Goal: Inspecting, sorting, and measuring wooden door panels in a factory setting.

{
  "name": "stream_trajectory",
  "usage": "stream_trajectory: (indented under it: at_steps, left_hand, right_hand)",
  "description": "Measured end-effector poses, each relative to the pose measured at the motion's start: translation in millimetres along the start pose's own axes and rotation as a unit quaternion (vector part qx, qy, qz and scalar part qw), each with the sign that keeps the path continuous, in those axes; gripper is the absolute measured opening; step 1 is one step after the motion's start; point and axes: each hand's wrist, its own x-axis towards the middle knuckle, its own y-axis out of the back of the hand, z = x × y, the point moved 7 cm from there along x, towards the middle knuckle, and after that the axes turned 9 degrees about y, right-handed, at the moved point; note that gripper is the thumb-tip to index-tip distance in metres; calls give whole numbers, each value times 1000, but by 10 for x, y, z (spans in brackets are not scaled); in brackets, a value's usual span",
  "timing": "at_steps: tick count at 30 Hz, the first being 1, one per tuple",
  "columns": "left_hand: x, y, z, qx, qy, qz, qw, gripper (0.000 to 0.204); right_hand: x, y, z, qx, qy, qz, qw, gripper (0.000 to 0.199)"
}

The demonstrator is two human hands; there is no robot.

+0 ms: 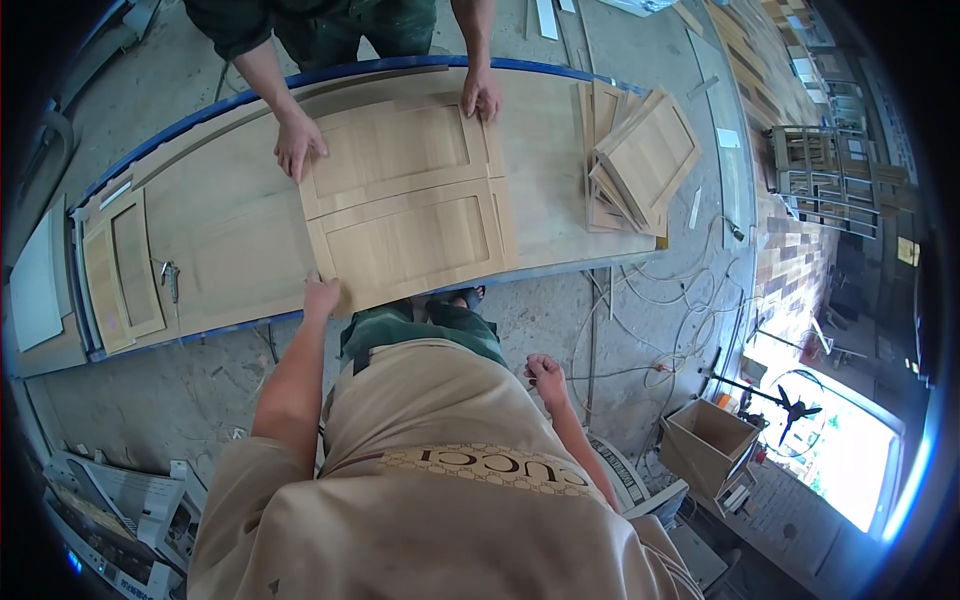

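Two framed wooden panels, like cabinet doors, lie on the workbench with their long edges together: a near panel [410, 243] and a far panel [390, 155]. My left hand [321, 297] is closed on the near panel's front left corner, at the bench edge. My right hand [546, 381] is off the bench to the right of my body, over the floor, its fingers curled in and nothing showing in them. Across the bench stands a co-worker in dark green clothes. One co-worker hand [299, 146] rests at the far panel's left end, the other hand [482, 93] at its far right corner.
On the bench's right end is a stack of framed panels [645, 165]. More frames [125, 265] lie at its left end, beside an air blow gun [171, 280]. Loose cables and hoses [690, 310] spread over the floor. A wooden box [708, 440] stands behind me on the right.
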Motion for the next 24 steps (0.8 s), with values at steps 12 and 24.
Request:
stream_trajectory:
  at_steps: [12,24]
  left_hand:
    - [32,-178,48,64,63,-51,995,77]
    - [41,-154,24,74,72,-47,994,79]
  right_hand:
    - [-44,83,-8,-20,9,0,1000,26]
    - [-73,54,61,-22,-1,-7,1000,25]
